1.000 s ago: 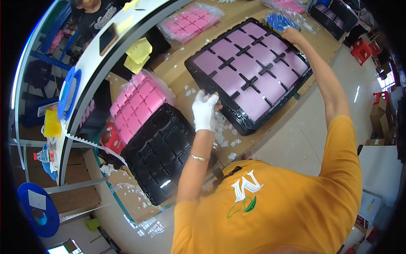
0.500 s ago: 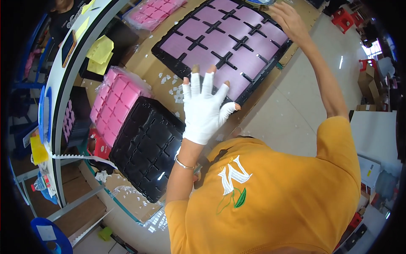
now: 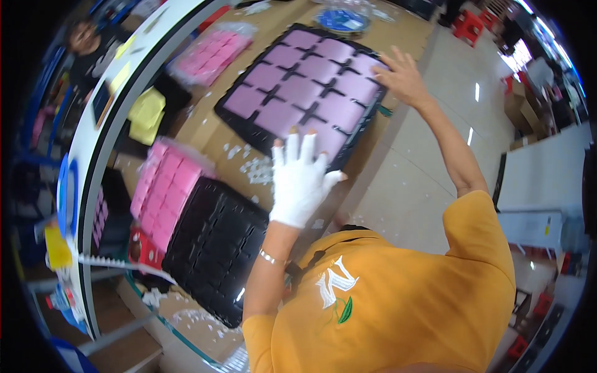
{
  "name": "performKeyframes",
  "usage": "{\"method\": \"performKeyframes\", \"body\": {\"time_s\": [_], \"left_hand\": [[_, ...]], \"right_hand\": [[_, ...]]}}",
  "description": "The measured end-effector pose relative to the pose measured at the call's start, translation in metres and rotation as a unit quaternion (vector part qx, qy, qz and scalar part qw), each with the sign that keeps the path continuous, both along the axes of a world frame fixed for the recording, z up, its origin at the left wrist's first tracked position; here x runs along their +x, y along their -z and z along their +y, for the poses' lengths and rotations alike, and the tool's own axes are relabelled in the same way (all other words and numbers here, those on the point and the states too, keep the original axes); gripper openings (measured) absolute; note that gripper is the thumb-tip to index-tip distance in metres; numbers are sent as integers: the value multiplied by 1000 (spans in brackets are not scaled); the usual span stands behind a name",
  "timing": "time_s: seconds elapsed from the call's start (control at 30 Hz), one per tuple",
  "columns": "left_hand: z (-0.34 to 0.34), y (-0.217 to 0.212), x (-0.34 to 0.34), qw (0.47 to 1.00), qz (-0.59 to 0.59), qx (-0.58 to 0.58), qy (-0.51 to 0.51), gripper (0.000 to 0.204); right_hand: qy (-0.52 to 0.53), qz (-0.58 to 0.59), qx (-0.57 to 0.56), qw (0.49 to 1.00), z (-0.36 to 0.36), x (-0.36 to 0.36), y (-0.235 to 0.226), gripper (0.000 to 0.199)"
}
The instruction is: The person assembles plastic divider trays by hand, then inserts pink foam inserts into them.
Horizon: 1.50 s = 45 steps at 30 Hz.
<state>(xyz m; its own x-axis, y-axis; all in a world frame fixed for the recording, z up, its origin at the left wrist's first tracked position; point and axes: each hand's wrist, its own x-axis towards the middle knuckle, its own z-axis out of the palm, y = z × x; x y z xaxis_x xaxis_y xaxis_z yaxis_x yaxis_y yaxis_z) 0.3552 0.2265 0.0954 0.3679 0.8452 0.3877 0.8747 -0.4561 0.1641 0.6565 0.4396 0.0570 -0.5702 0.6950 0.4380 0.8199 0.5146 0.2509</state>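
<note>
In front of me a black plastic tray (image 3: 249, 129) lies on the table, its compartments filled with flat pink-purple pieces (image 3: 278, 115). Crossed black dividers part the pieces. My left hand (image 3: 300, 186), in a white glove that leaves the fingertips bare, is spread out at the tray's near edge. The fingers of my right hand (image 3: 403, 79), which is bare, are apart at the far right corner of the tray. Neither hand grips anything. Left of my left forearm sits another black tray (image 3: 217, 245), beside a stack of pink trays (image 3: 166, 186).
A bagged pink tray (image 3: 214, 53) lies at the far left, and a round blue spool (image 3: 342, 20) at the back. White scraps (image 3: 258, 168) litter the brown cardboard. Yellow paper (image 3: 147, 115) hangs at the left, where a person (image 3: 87, 53) is beyond the white frame.
The view has shifted, so the trays sit lower and the spool shows fully. Both hands remain spread at the filled tray's edges; the right hand is now at its far right corner.
</note>
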Motion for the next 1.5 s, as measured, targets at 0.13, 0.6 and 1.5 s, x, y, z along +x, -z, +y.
{"method": "performKeyframes", "body": {"time_s": [0.13, 0.6, 1.5], "left_hand": [[-24, -5, -12, 999, -50, -13, 5, 51], [-210, 39, -412, 751, -250, 286, -540, 39], [-323, 28, -304, 564, -763, -29, -314, 15]], "right_hand": [[-8, -21, 149, 989, 29, 28, 9, 23], [-265, 293, -119, 911, -172, -300, -70, 29], [-313, 396, -58, 861, -210, -577, -168, 15]]}}
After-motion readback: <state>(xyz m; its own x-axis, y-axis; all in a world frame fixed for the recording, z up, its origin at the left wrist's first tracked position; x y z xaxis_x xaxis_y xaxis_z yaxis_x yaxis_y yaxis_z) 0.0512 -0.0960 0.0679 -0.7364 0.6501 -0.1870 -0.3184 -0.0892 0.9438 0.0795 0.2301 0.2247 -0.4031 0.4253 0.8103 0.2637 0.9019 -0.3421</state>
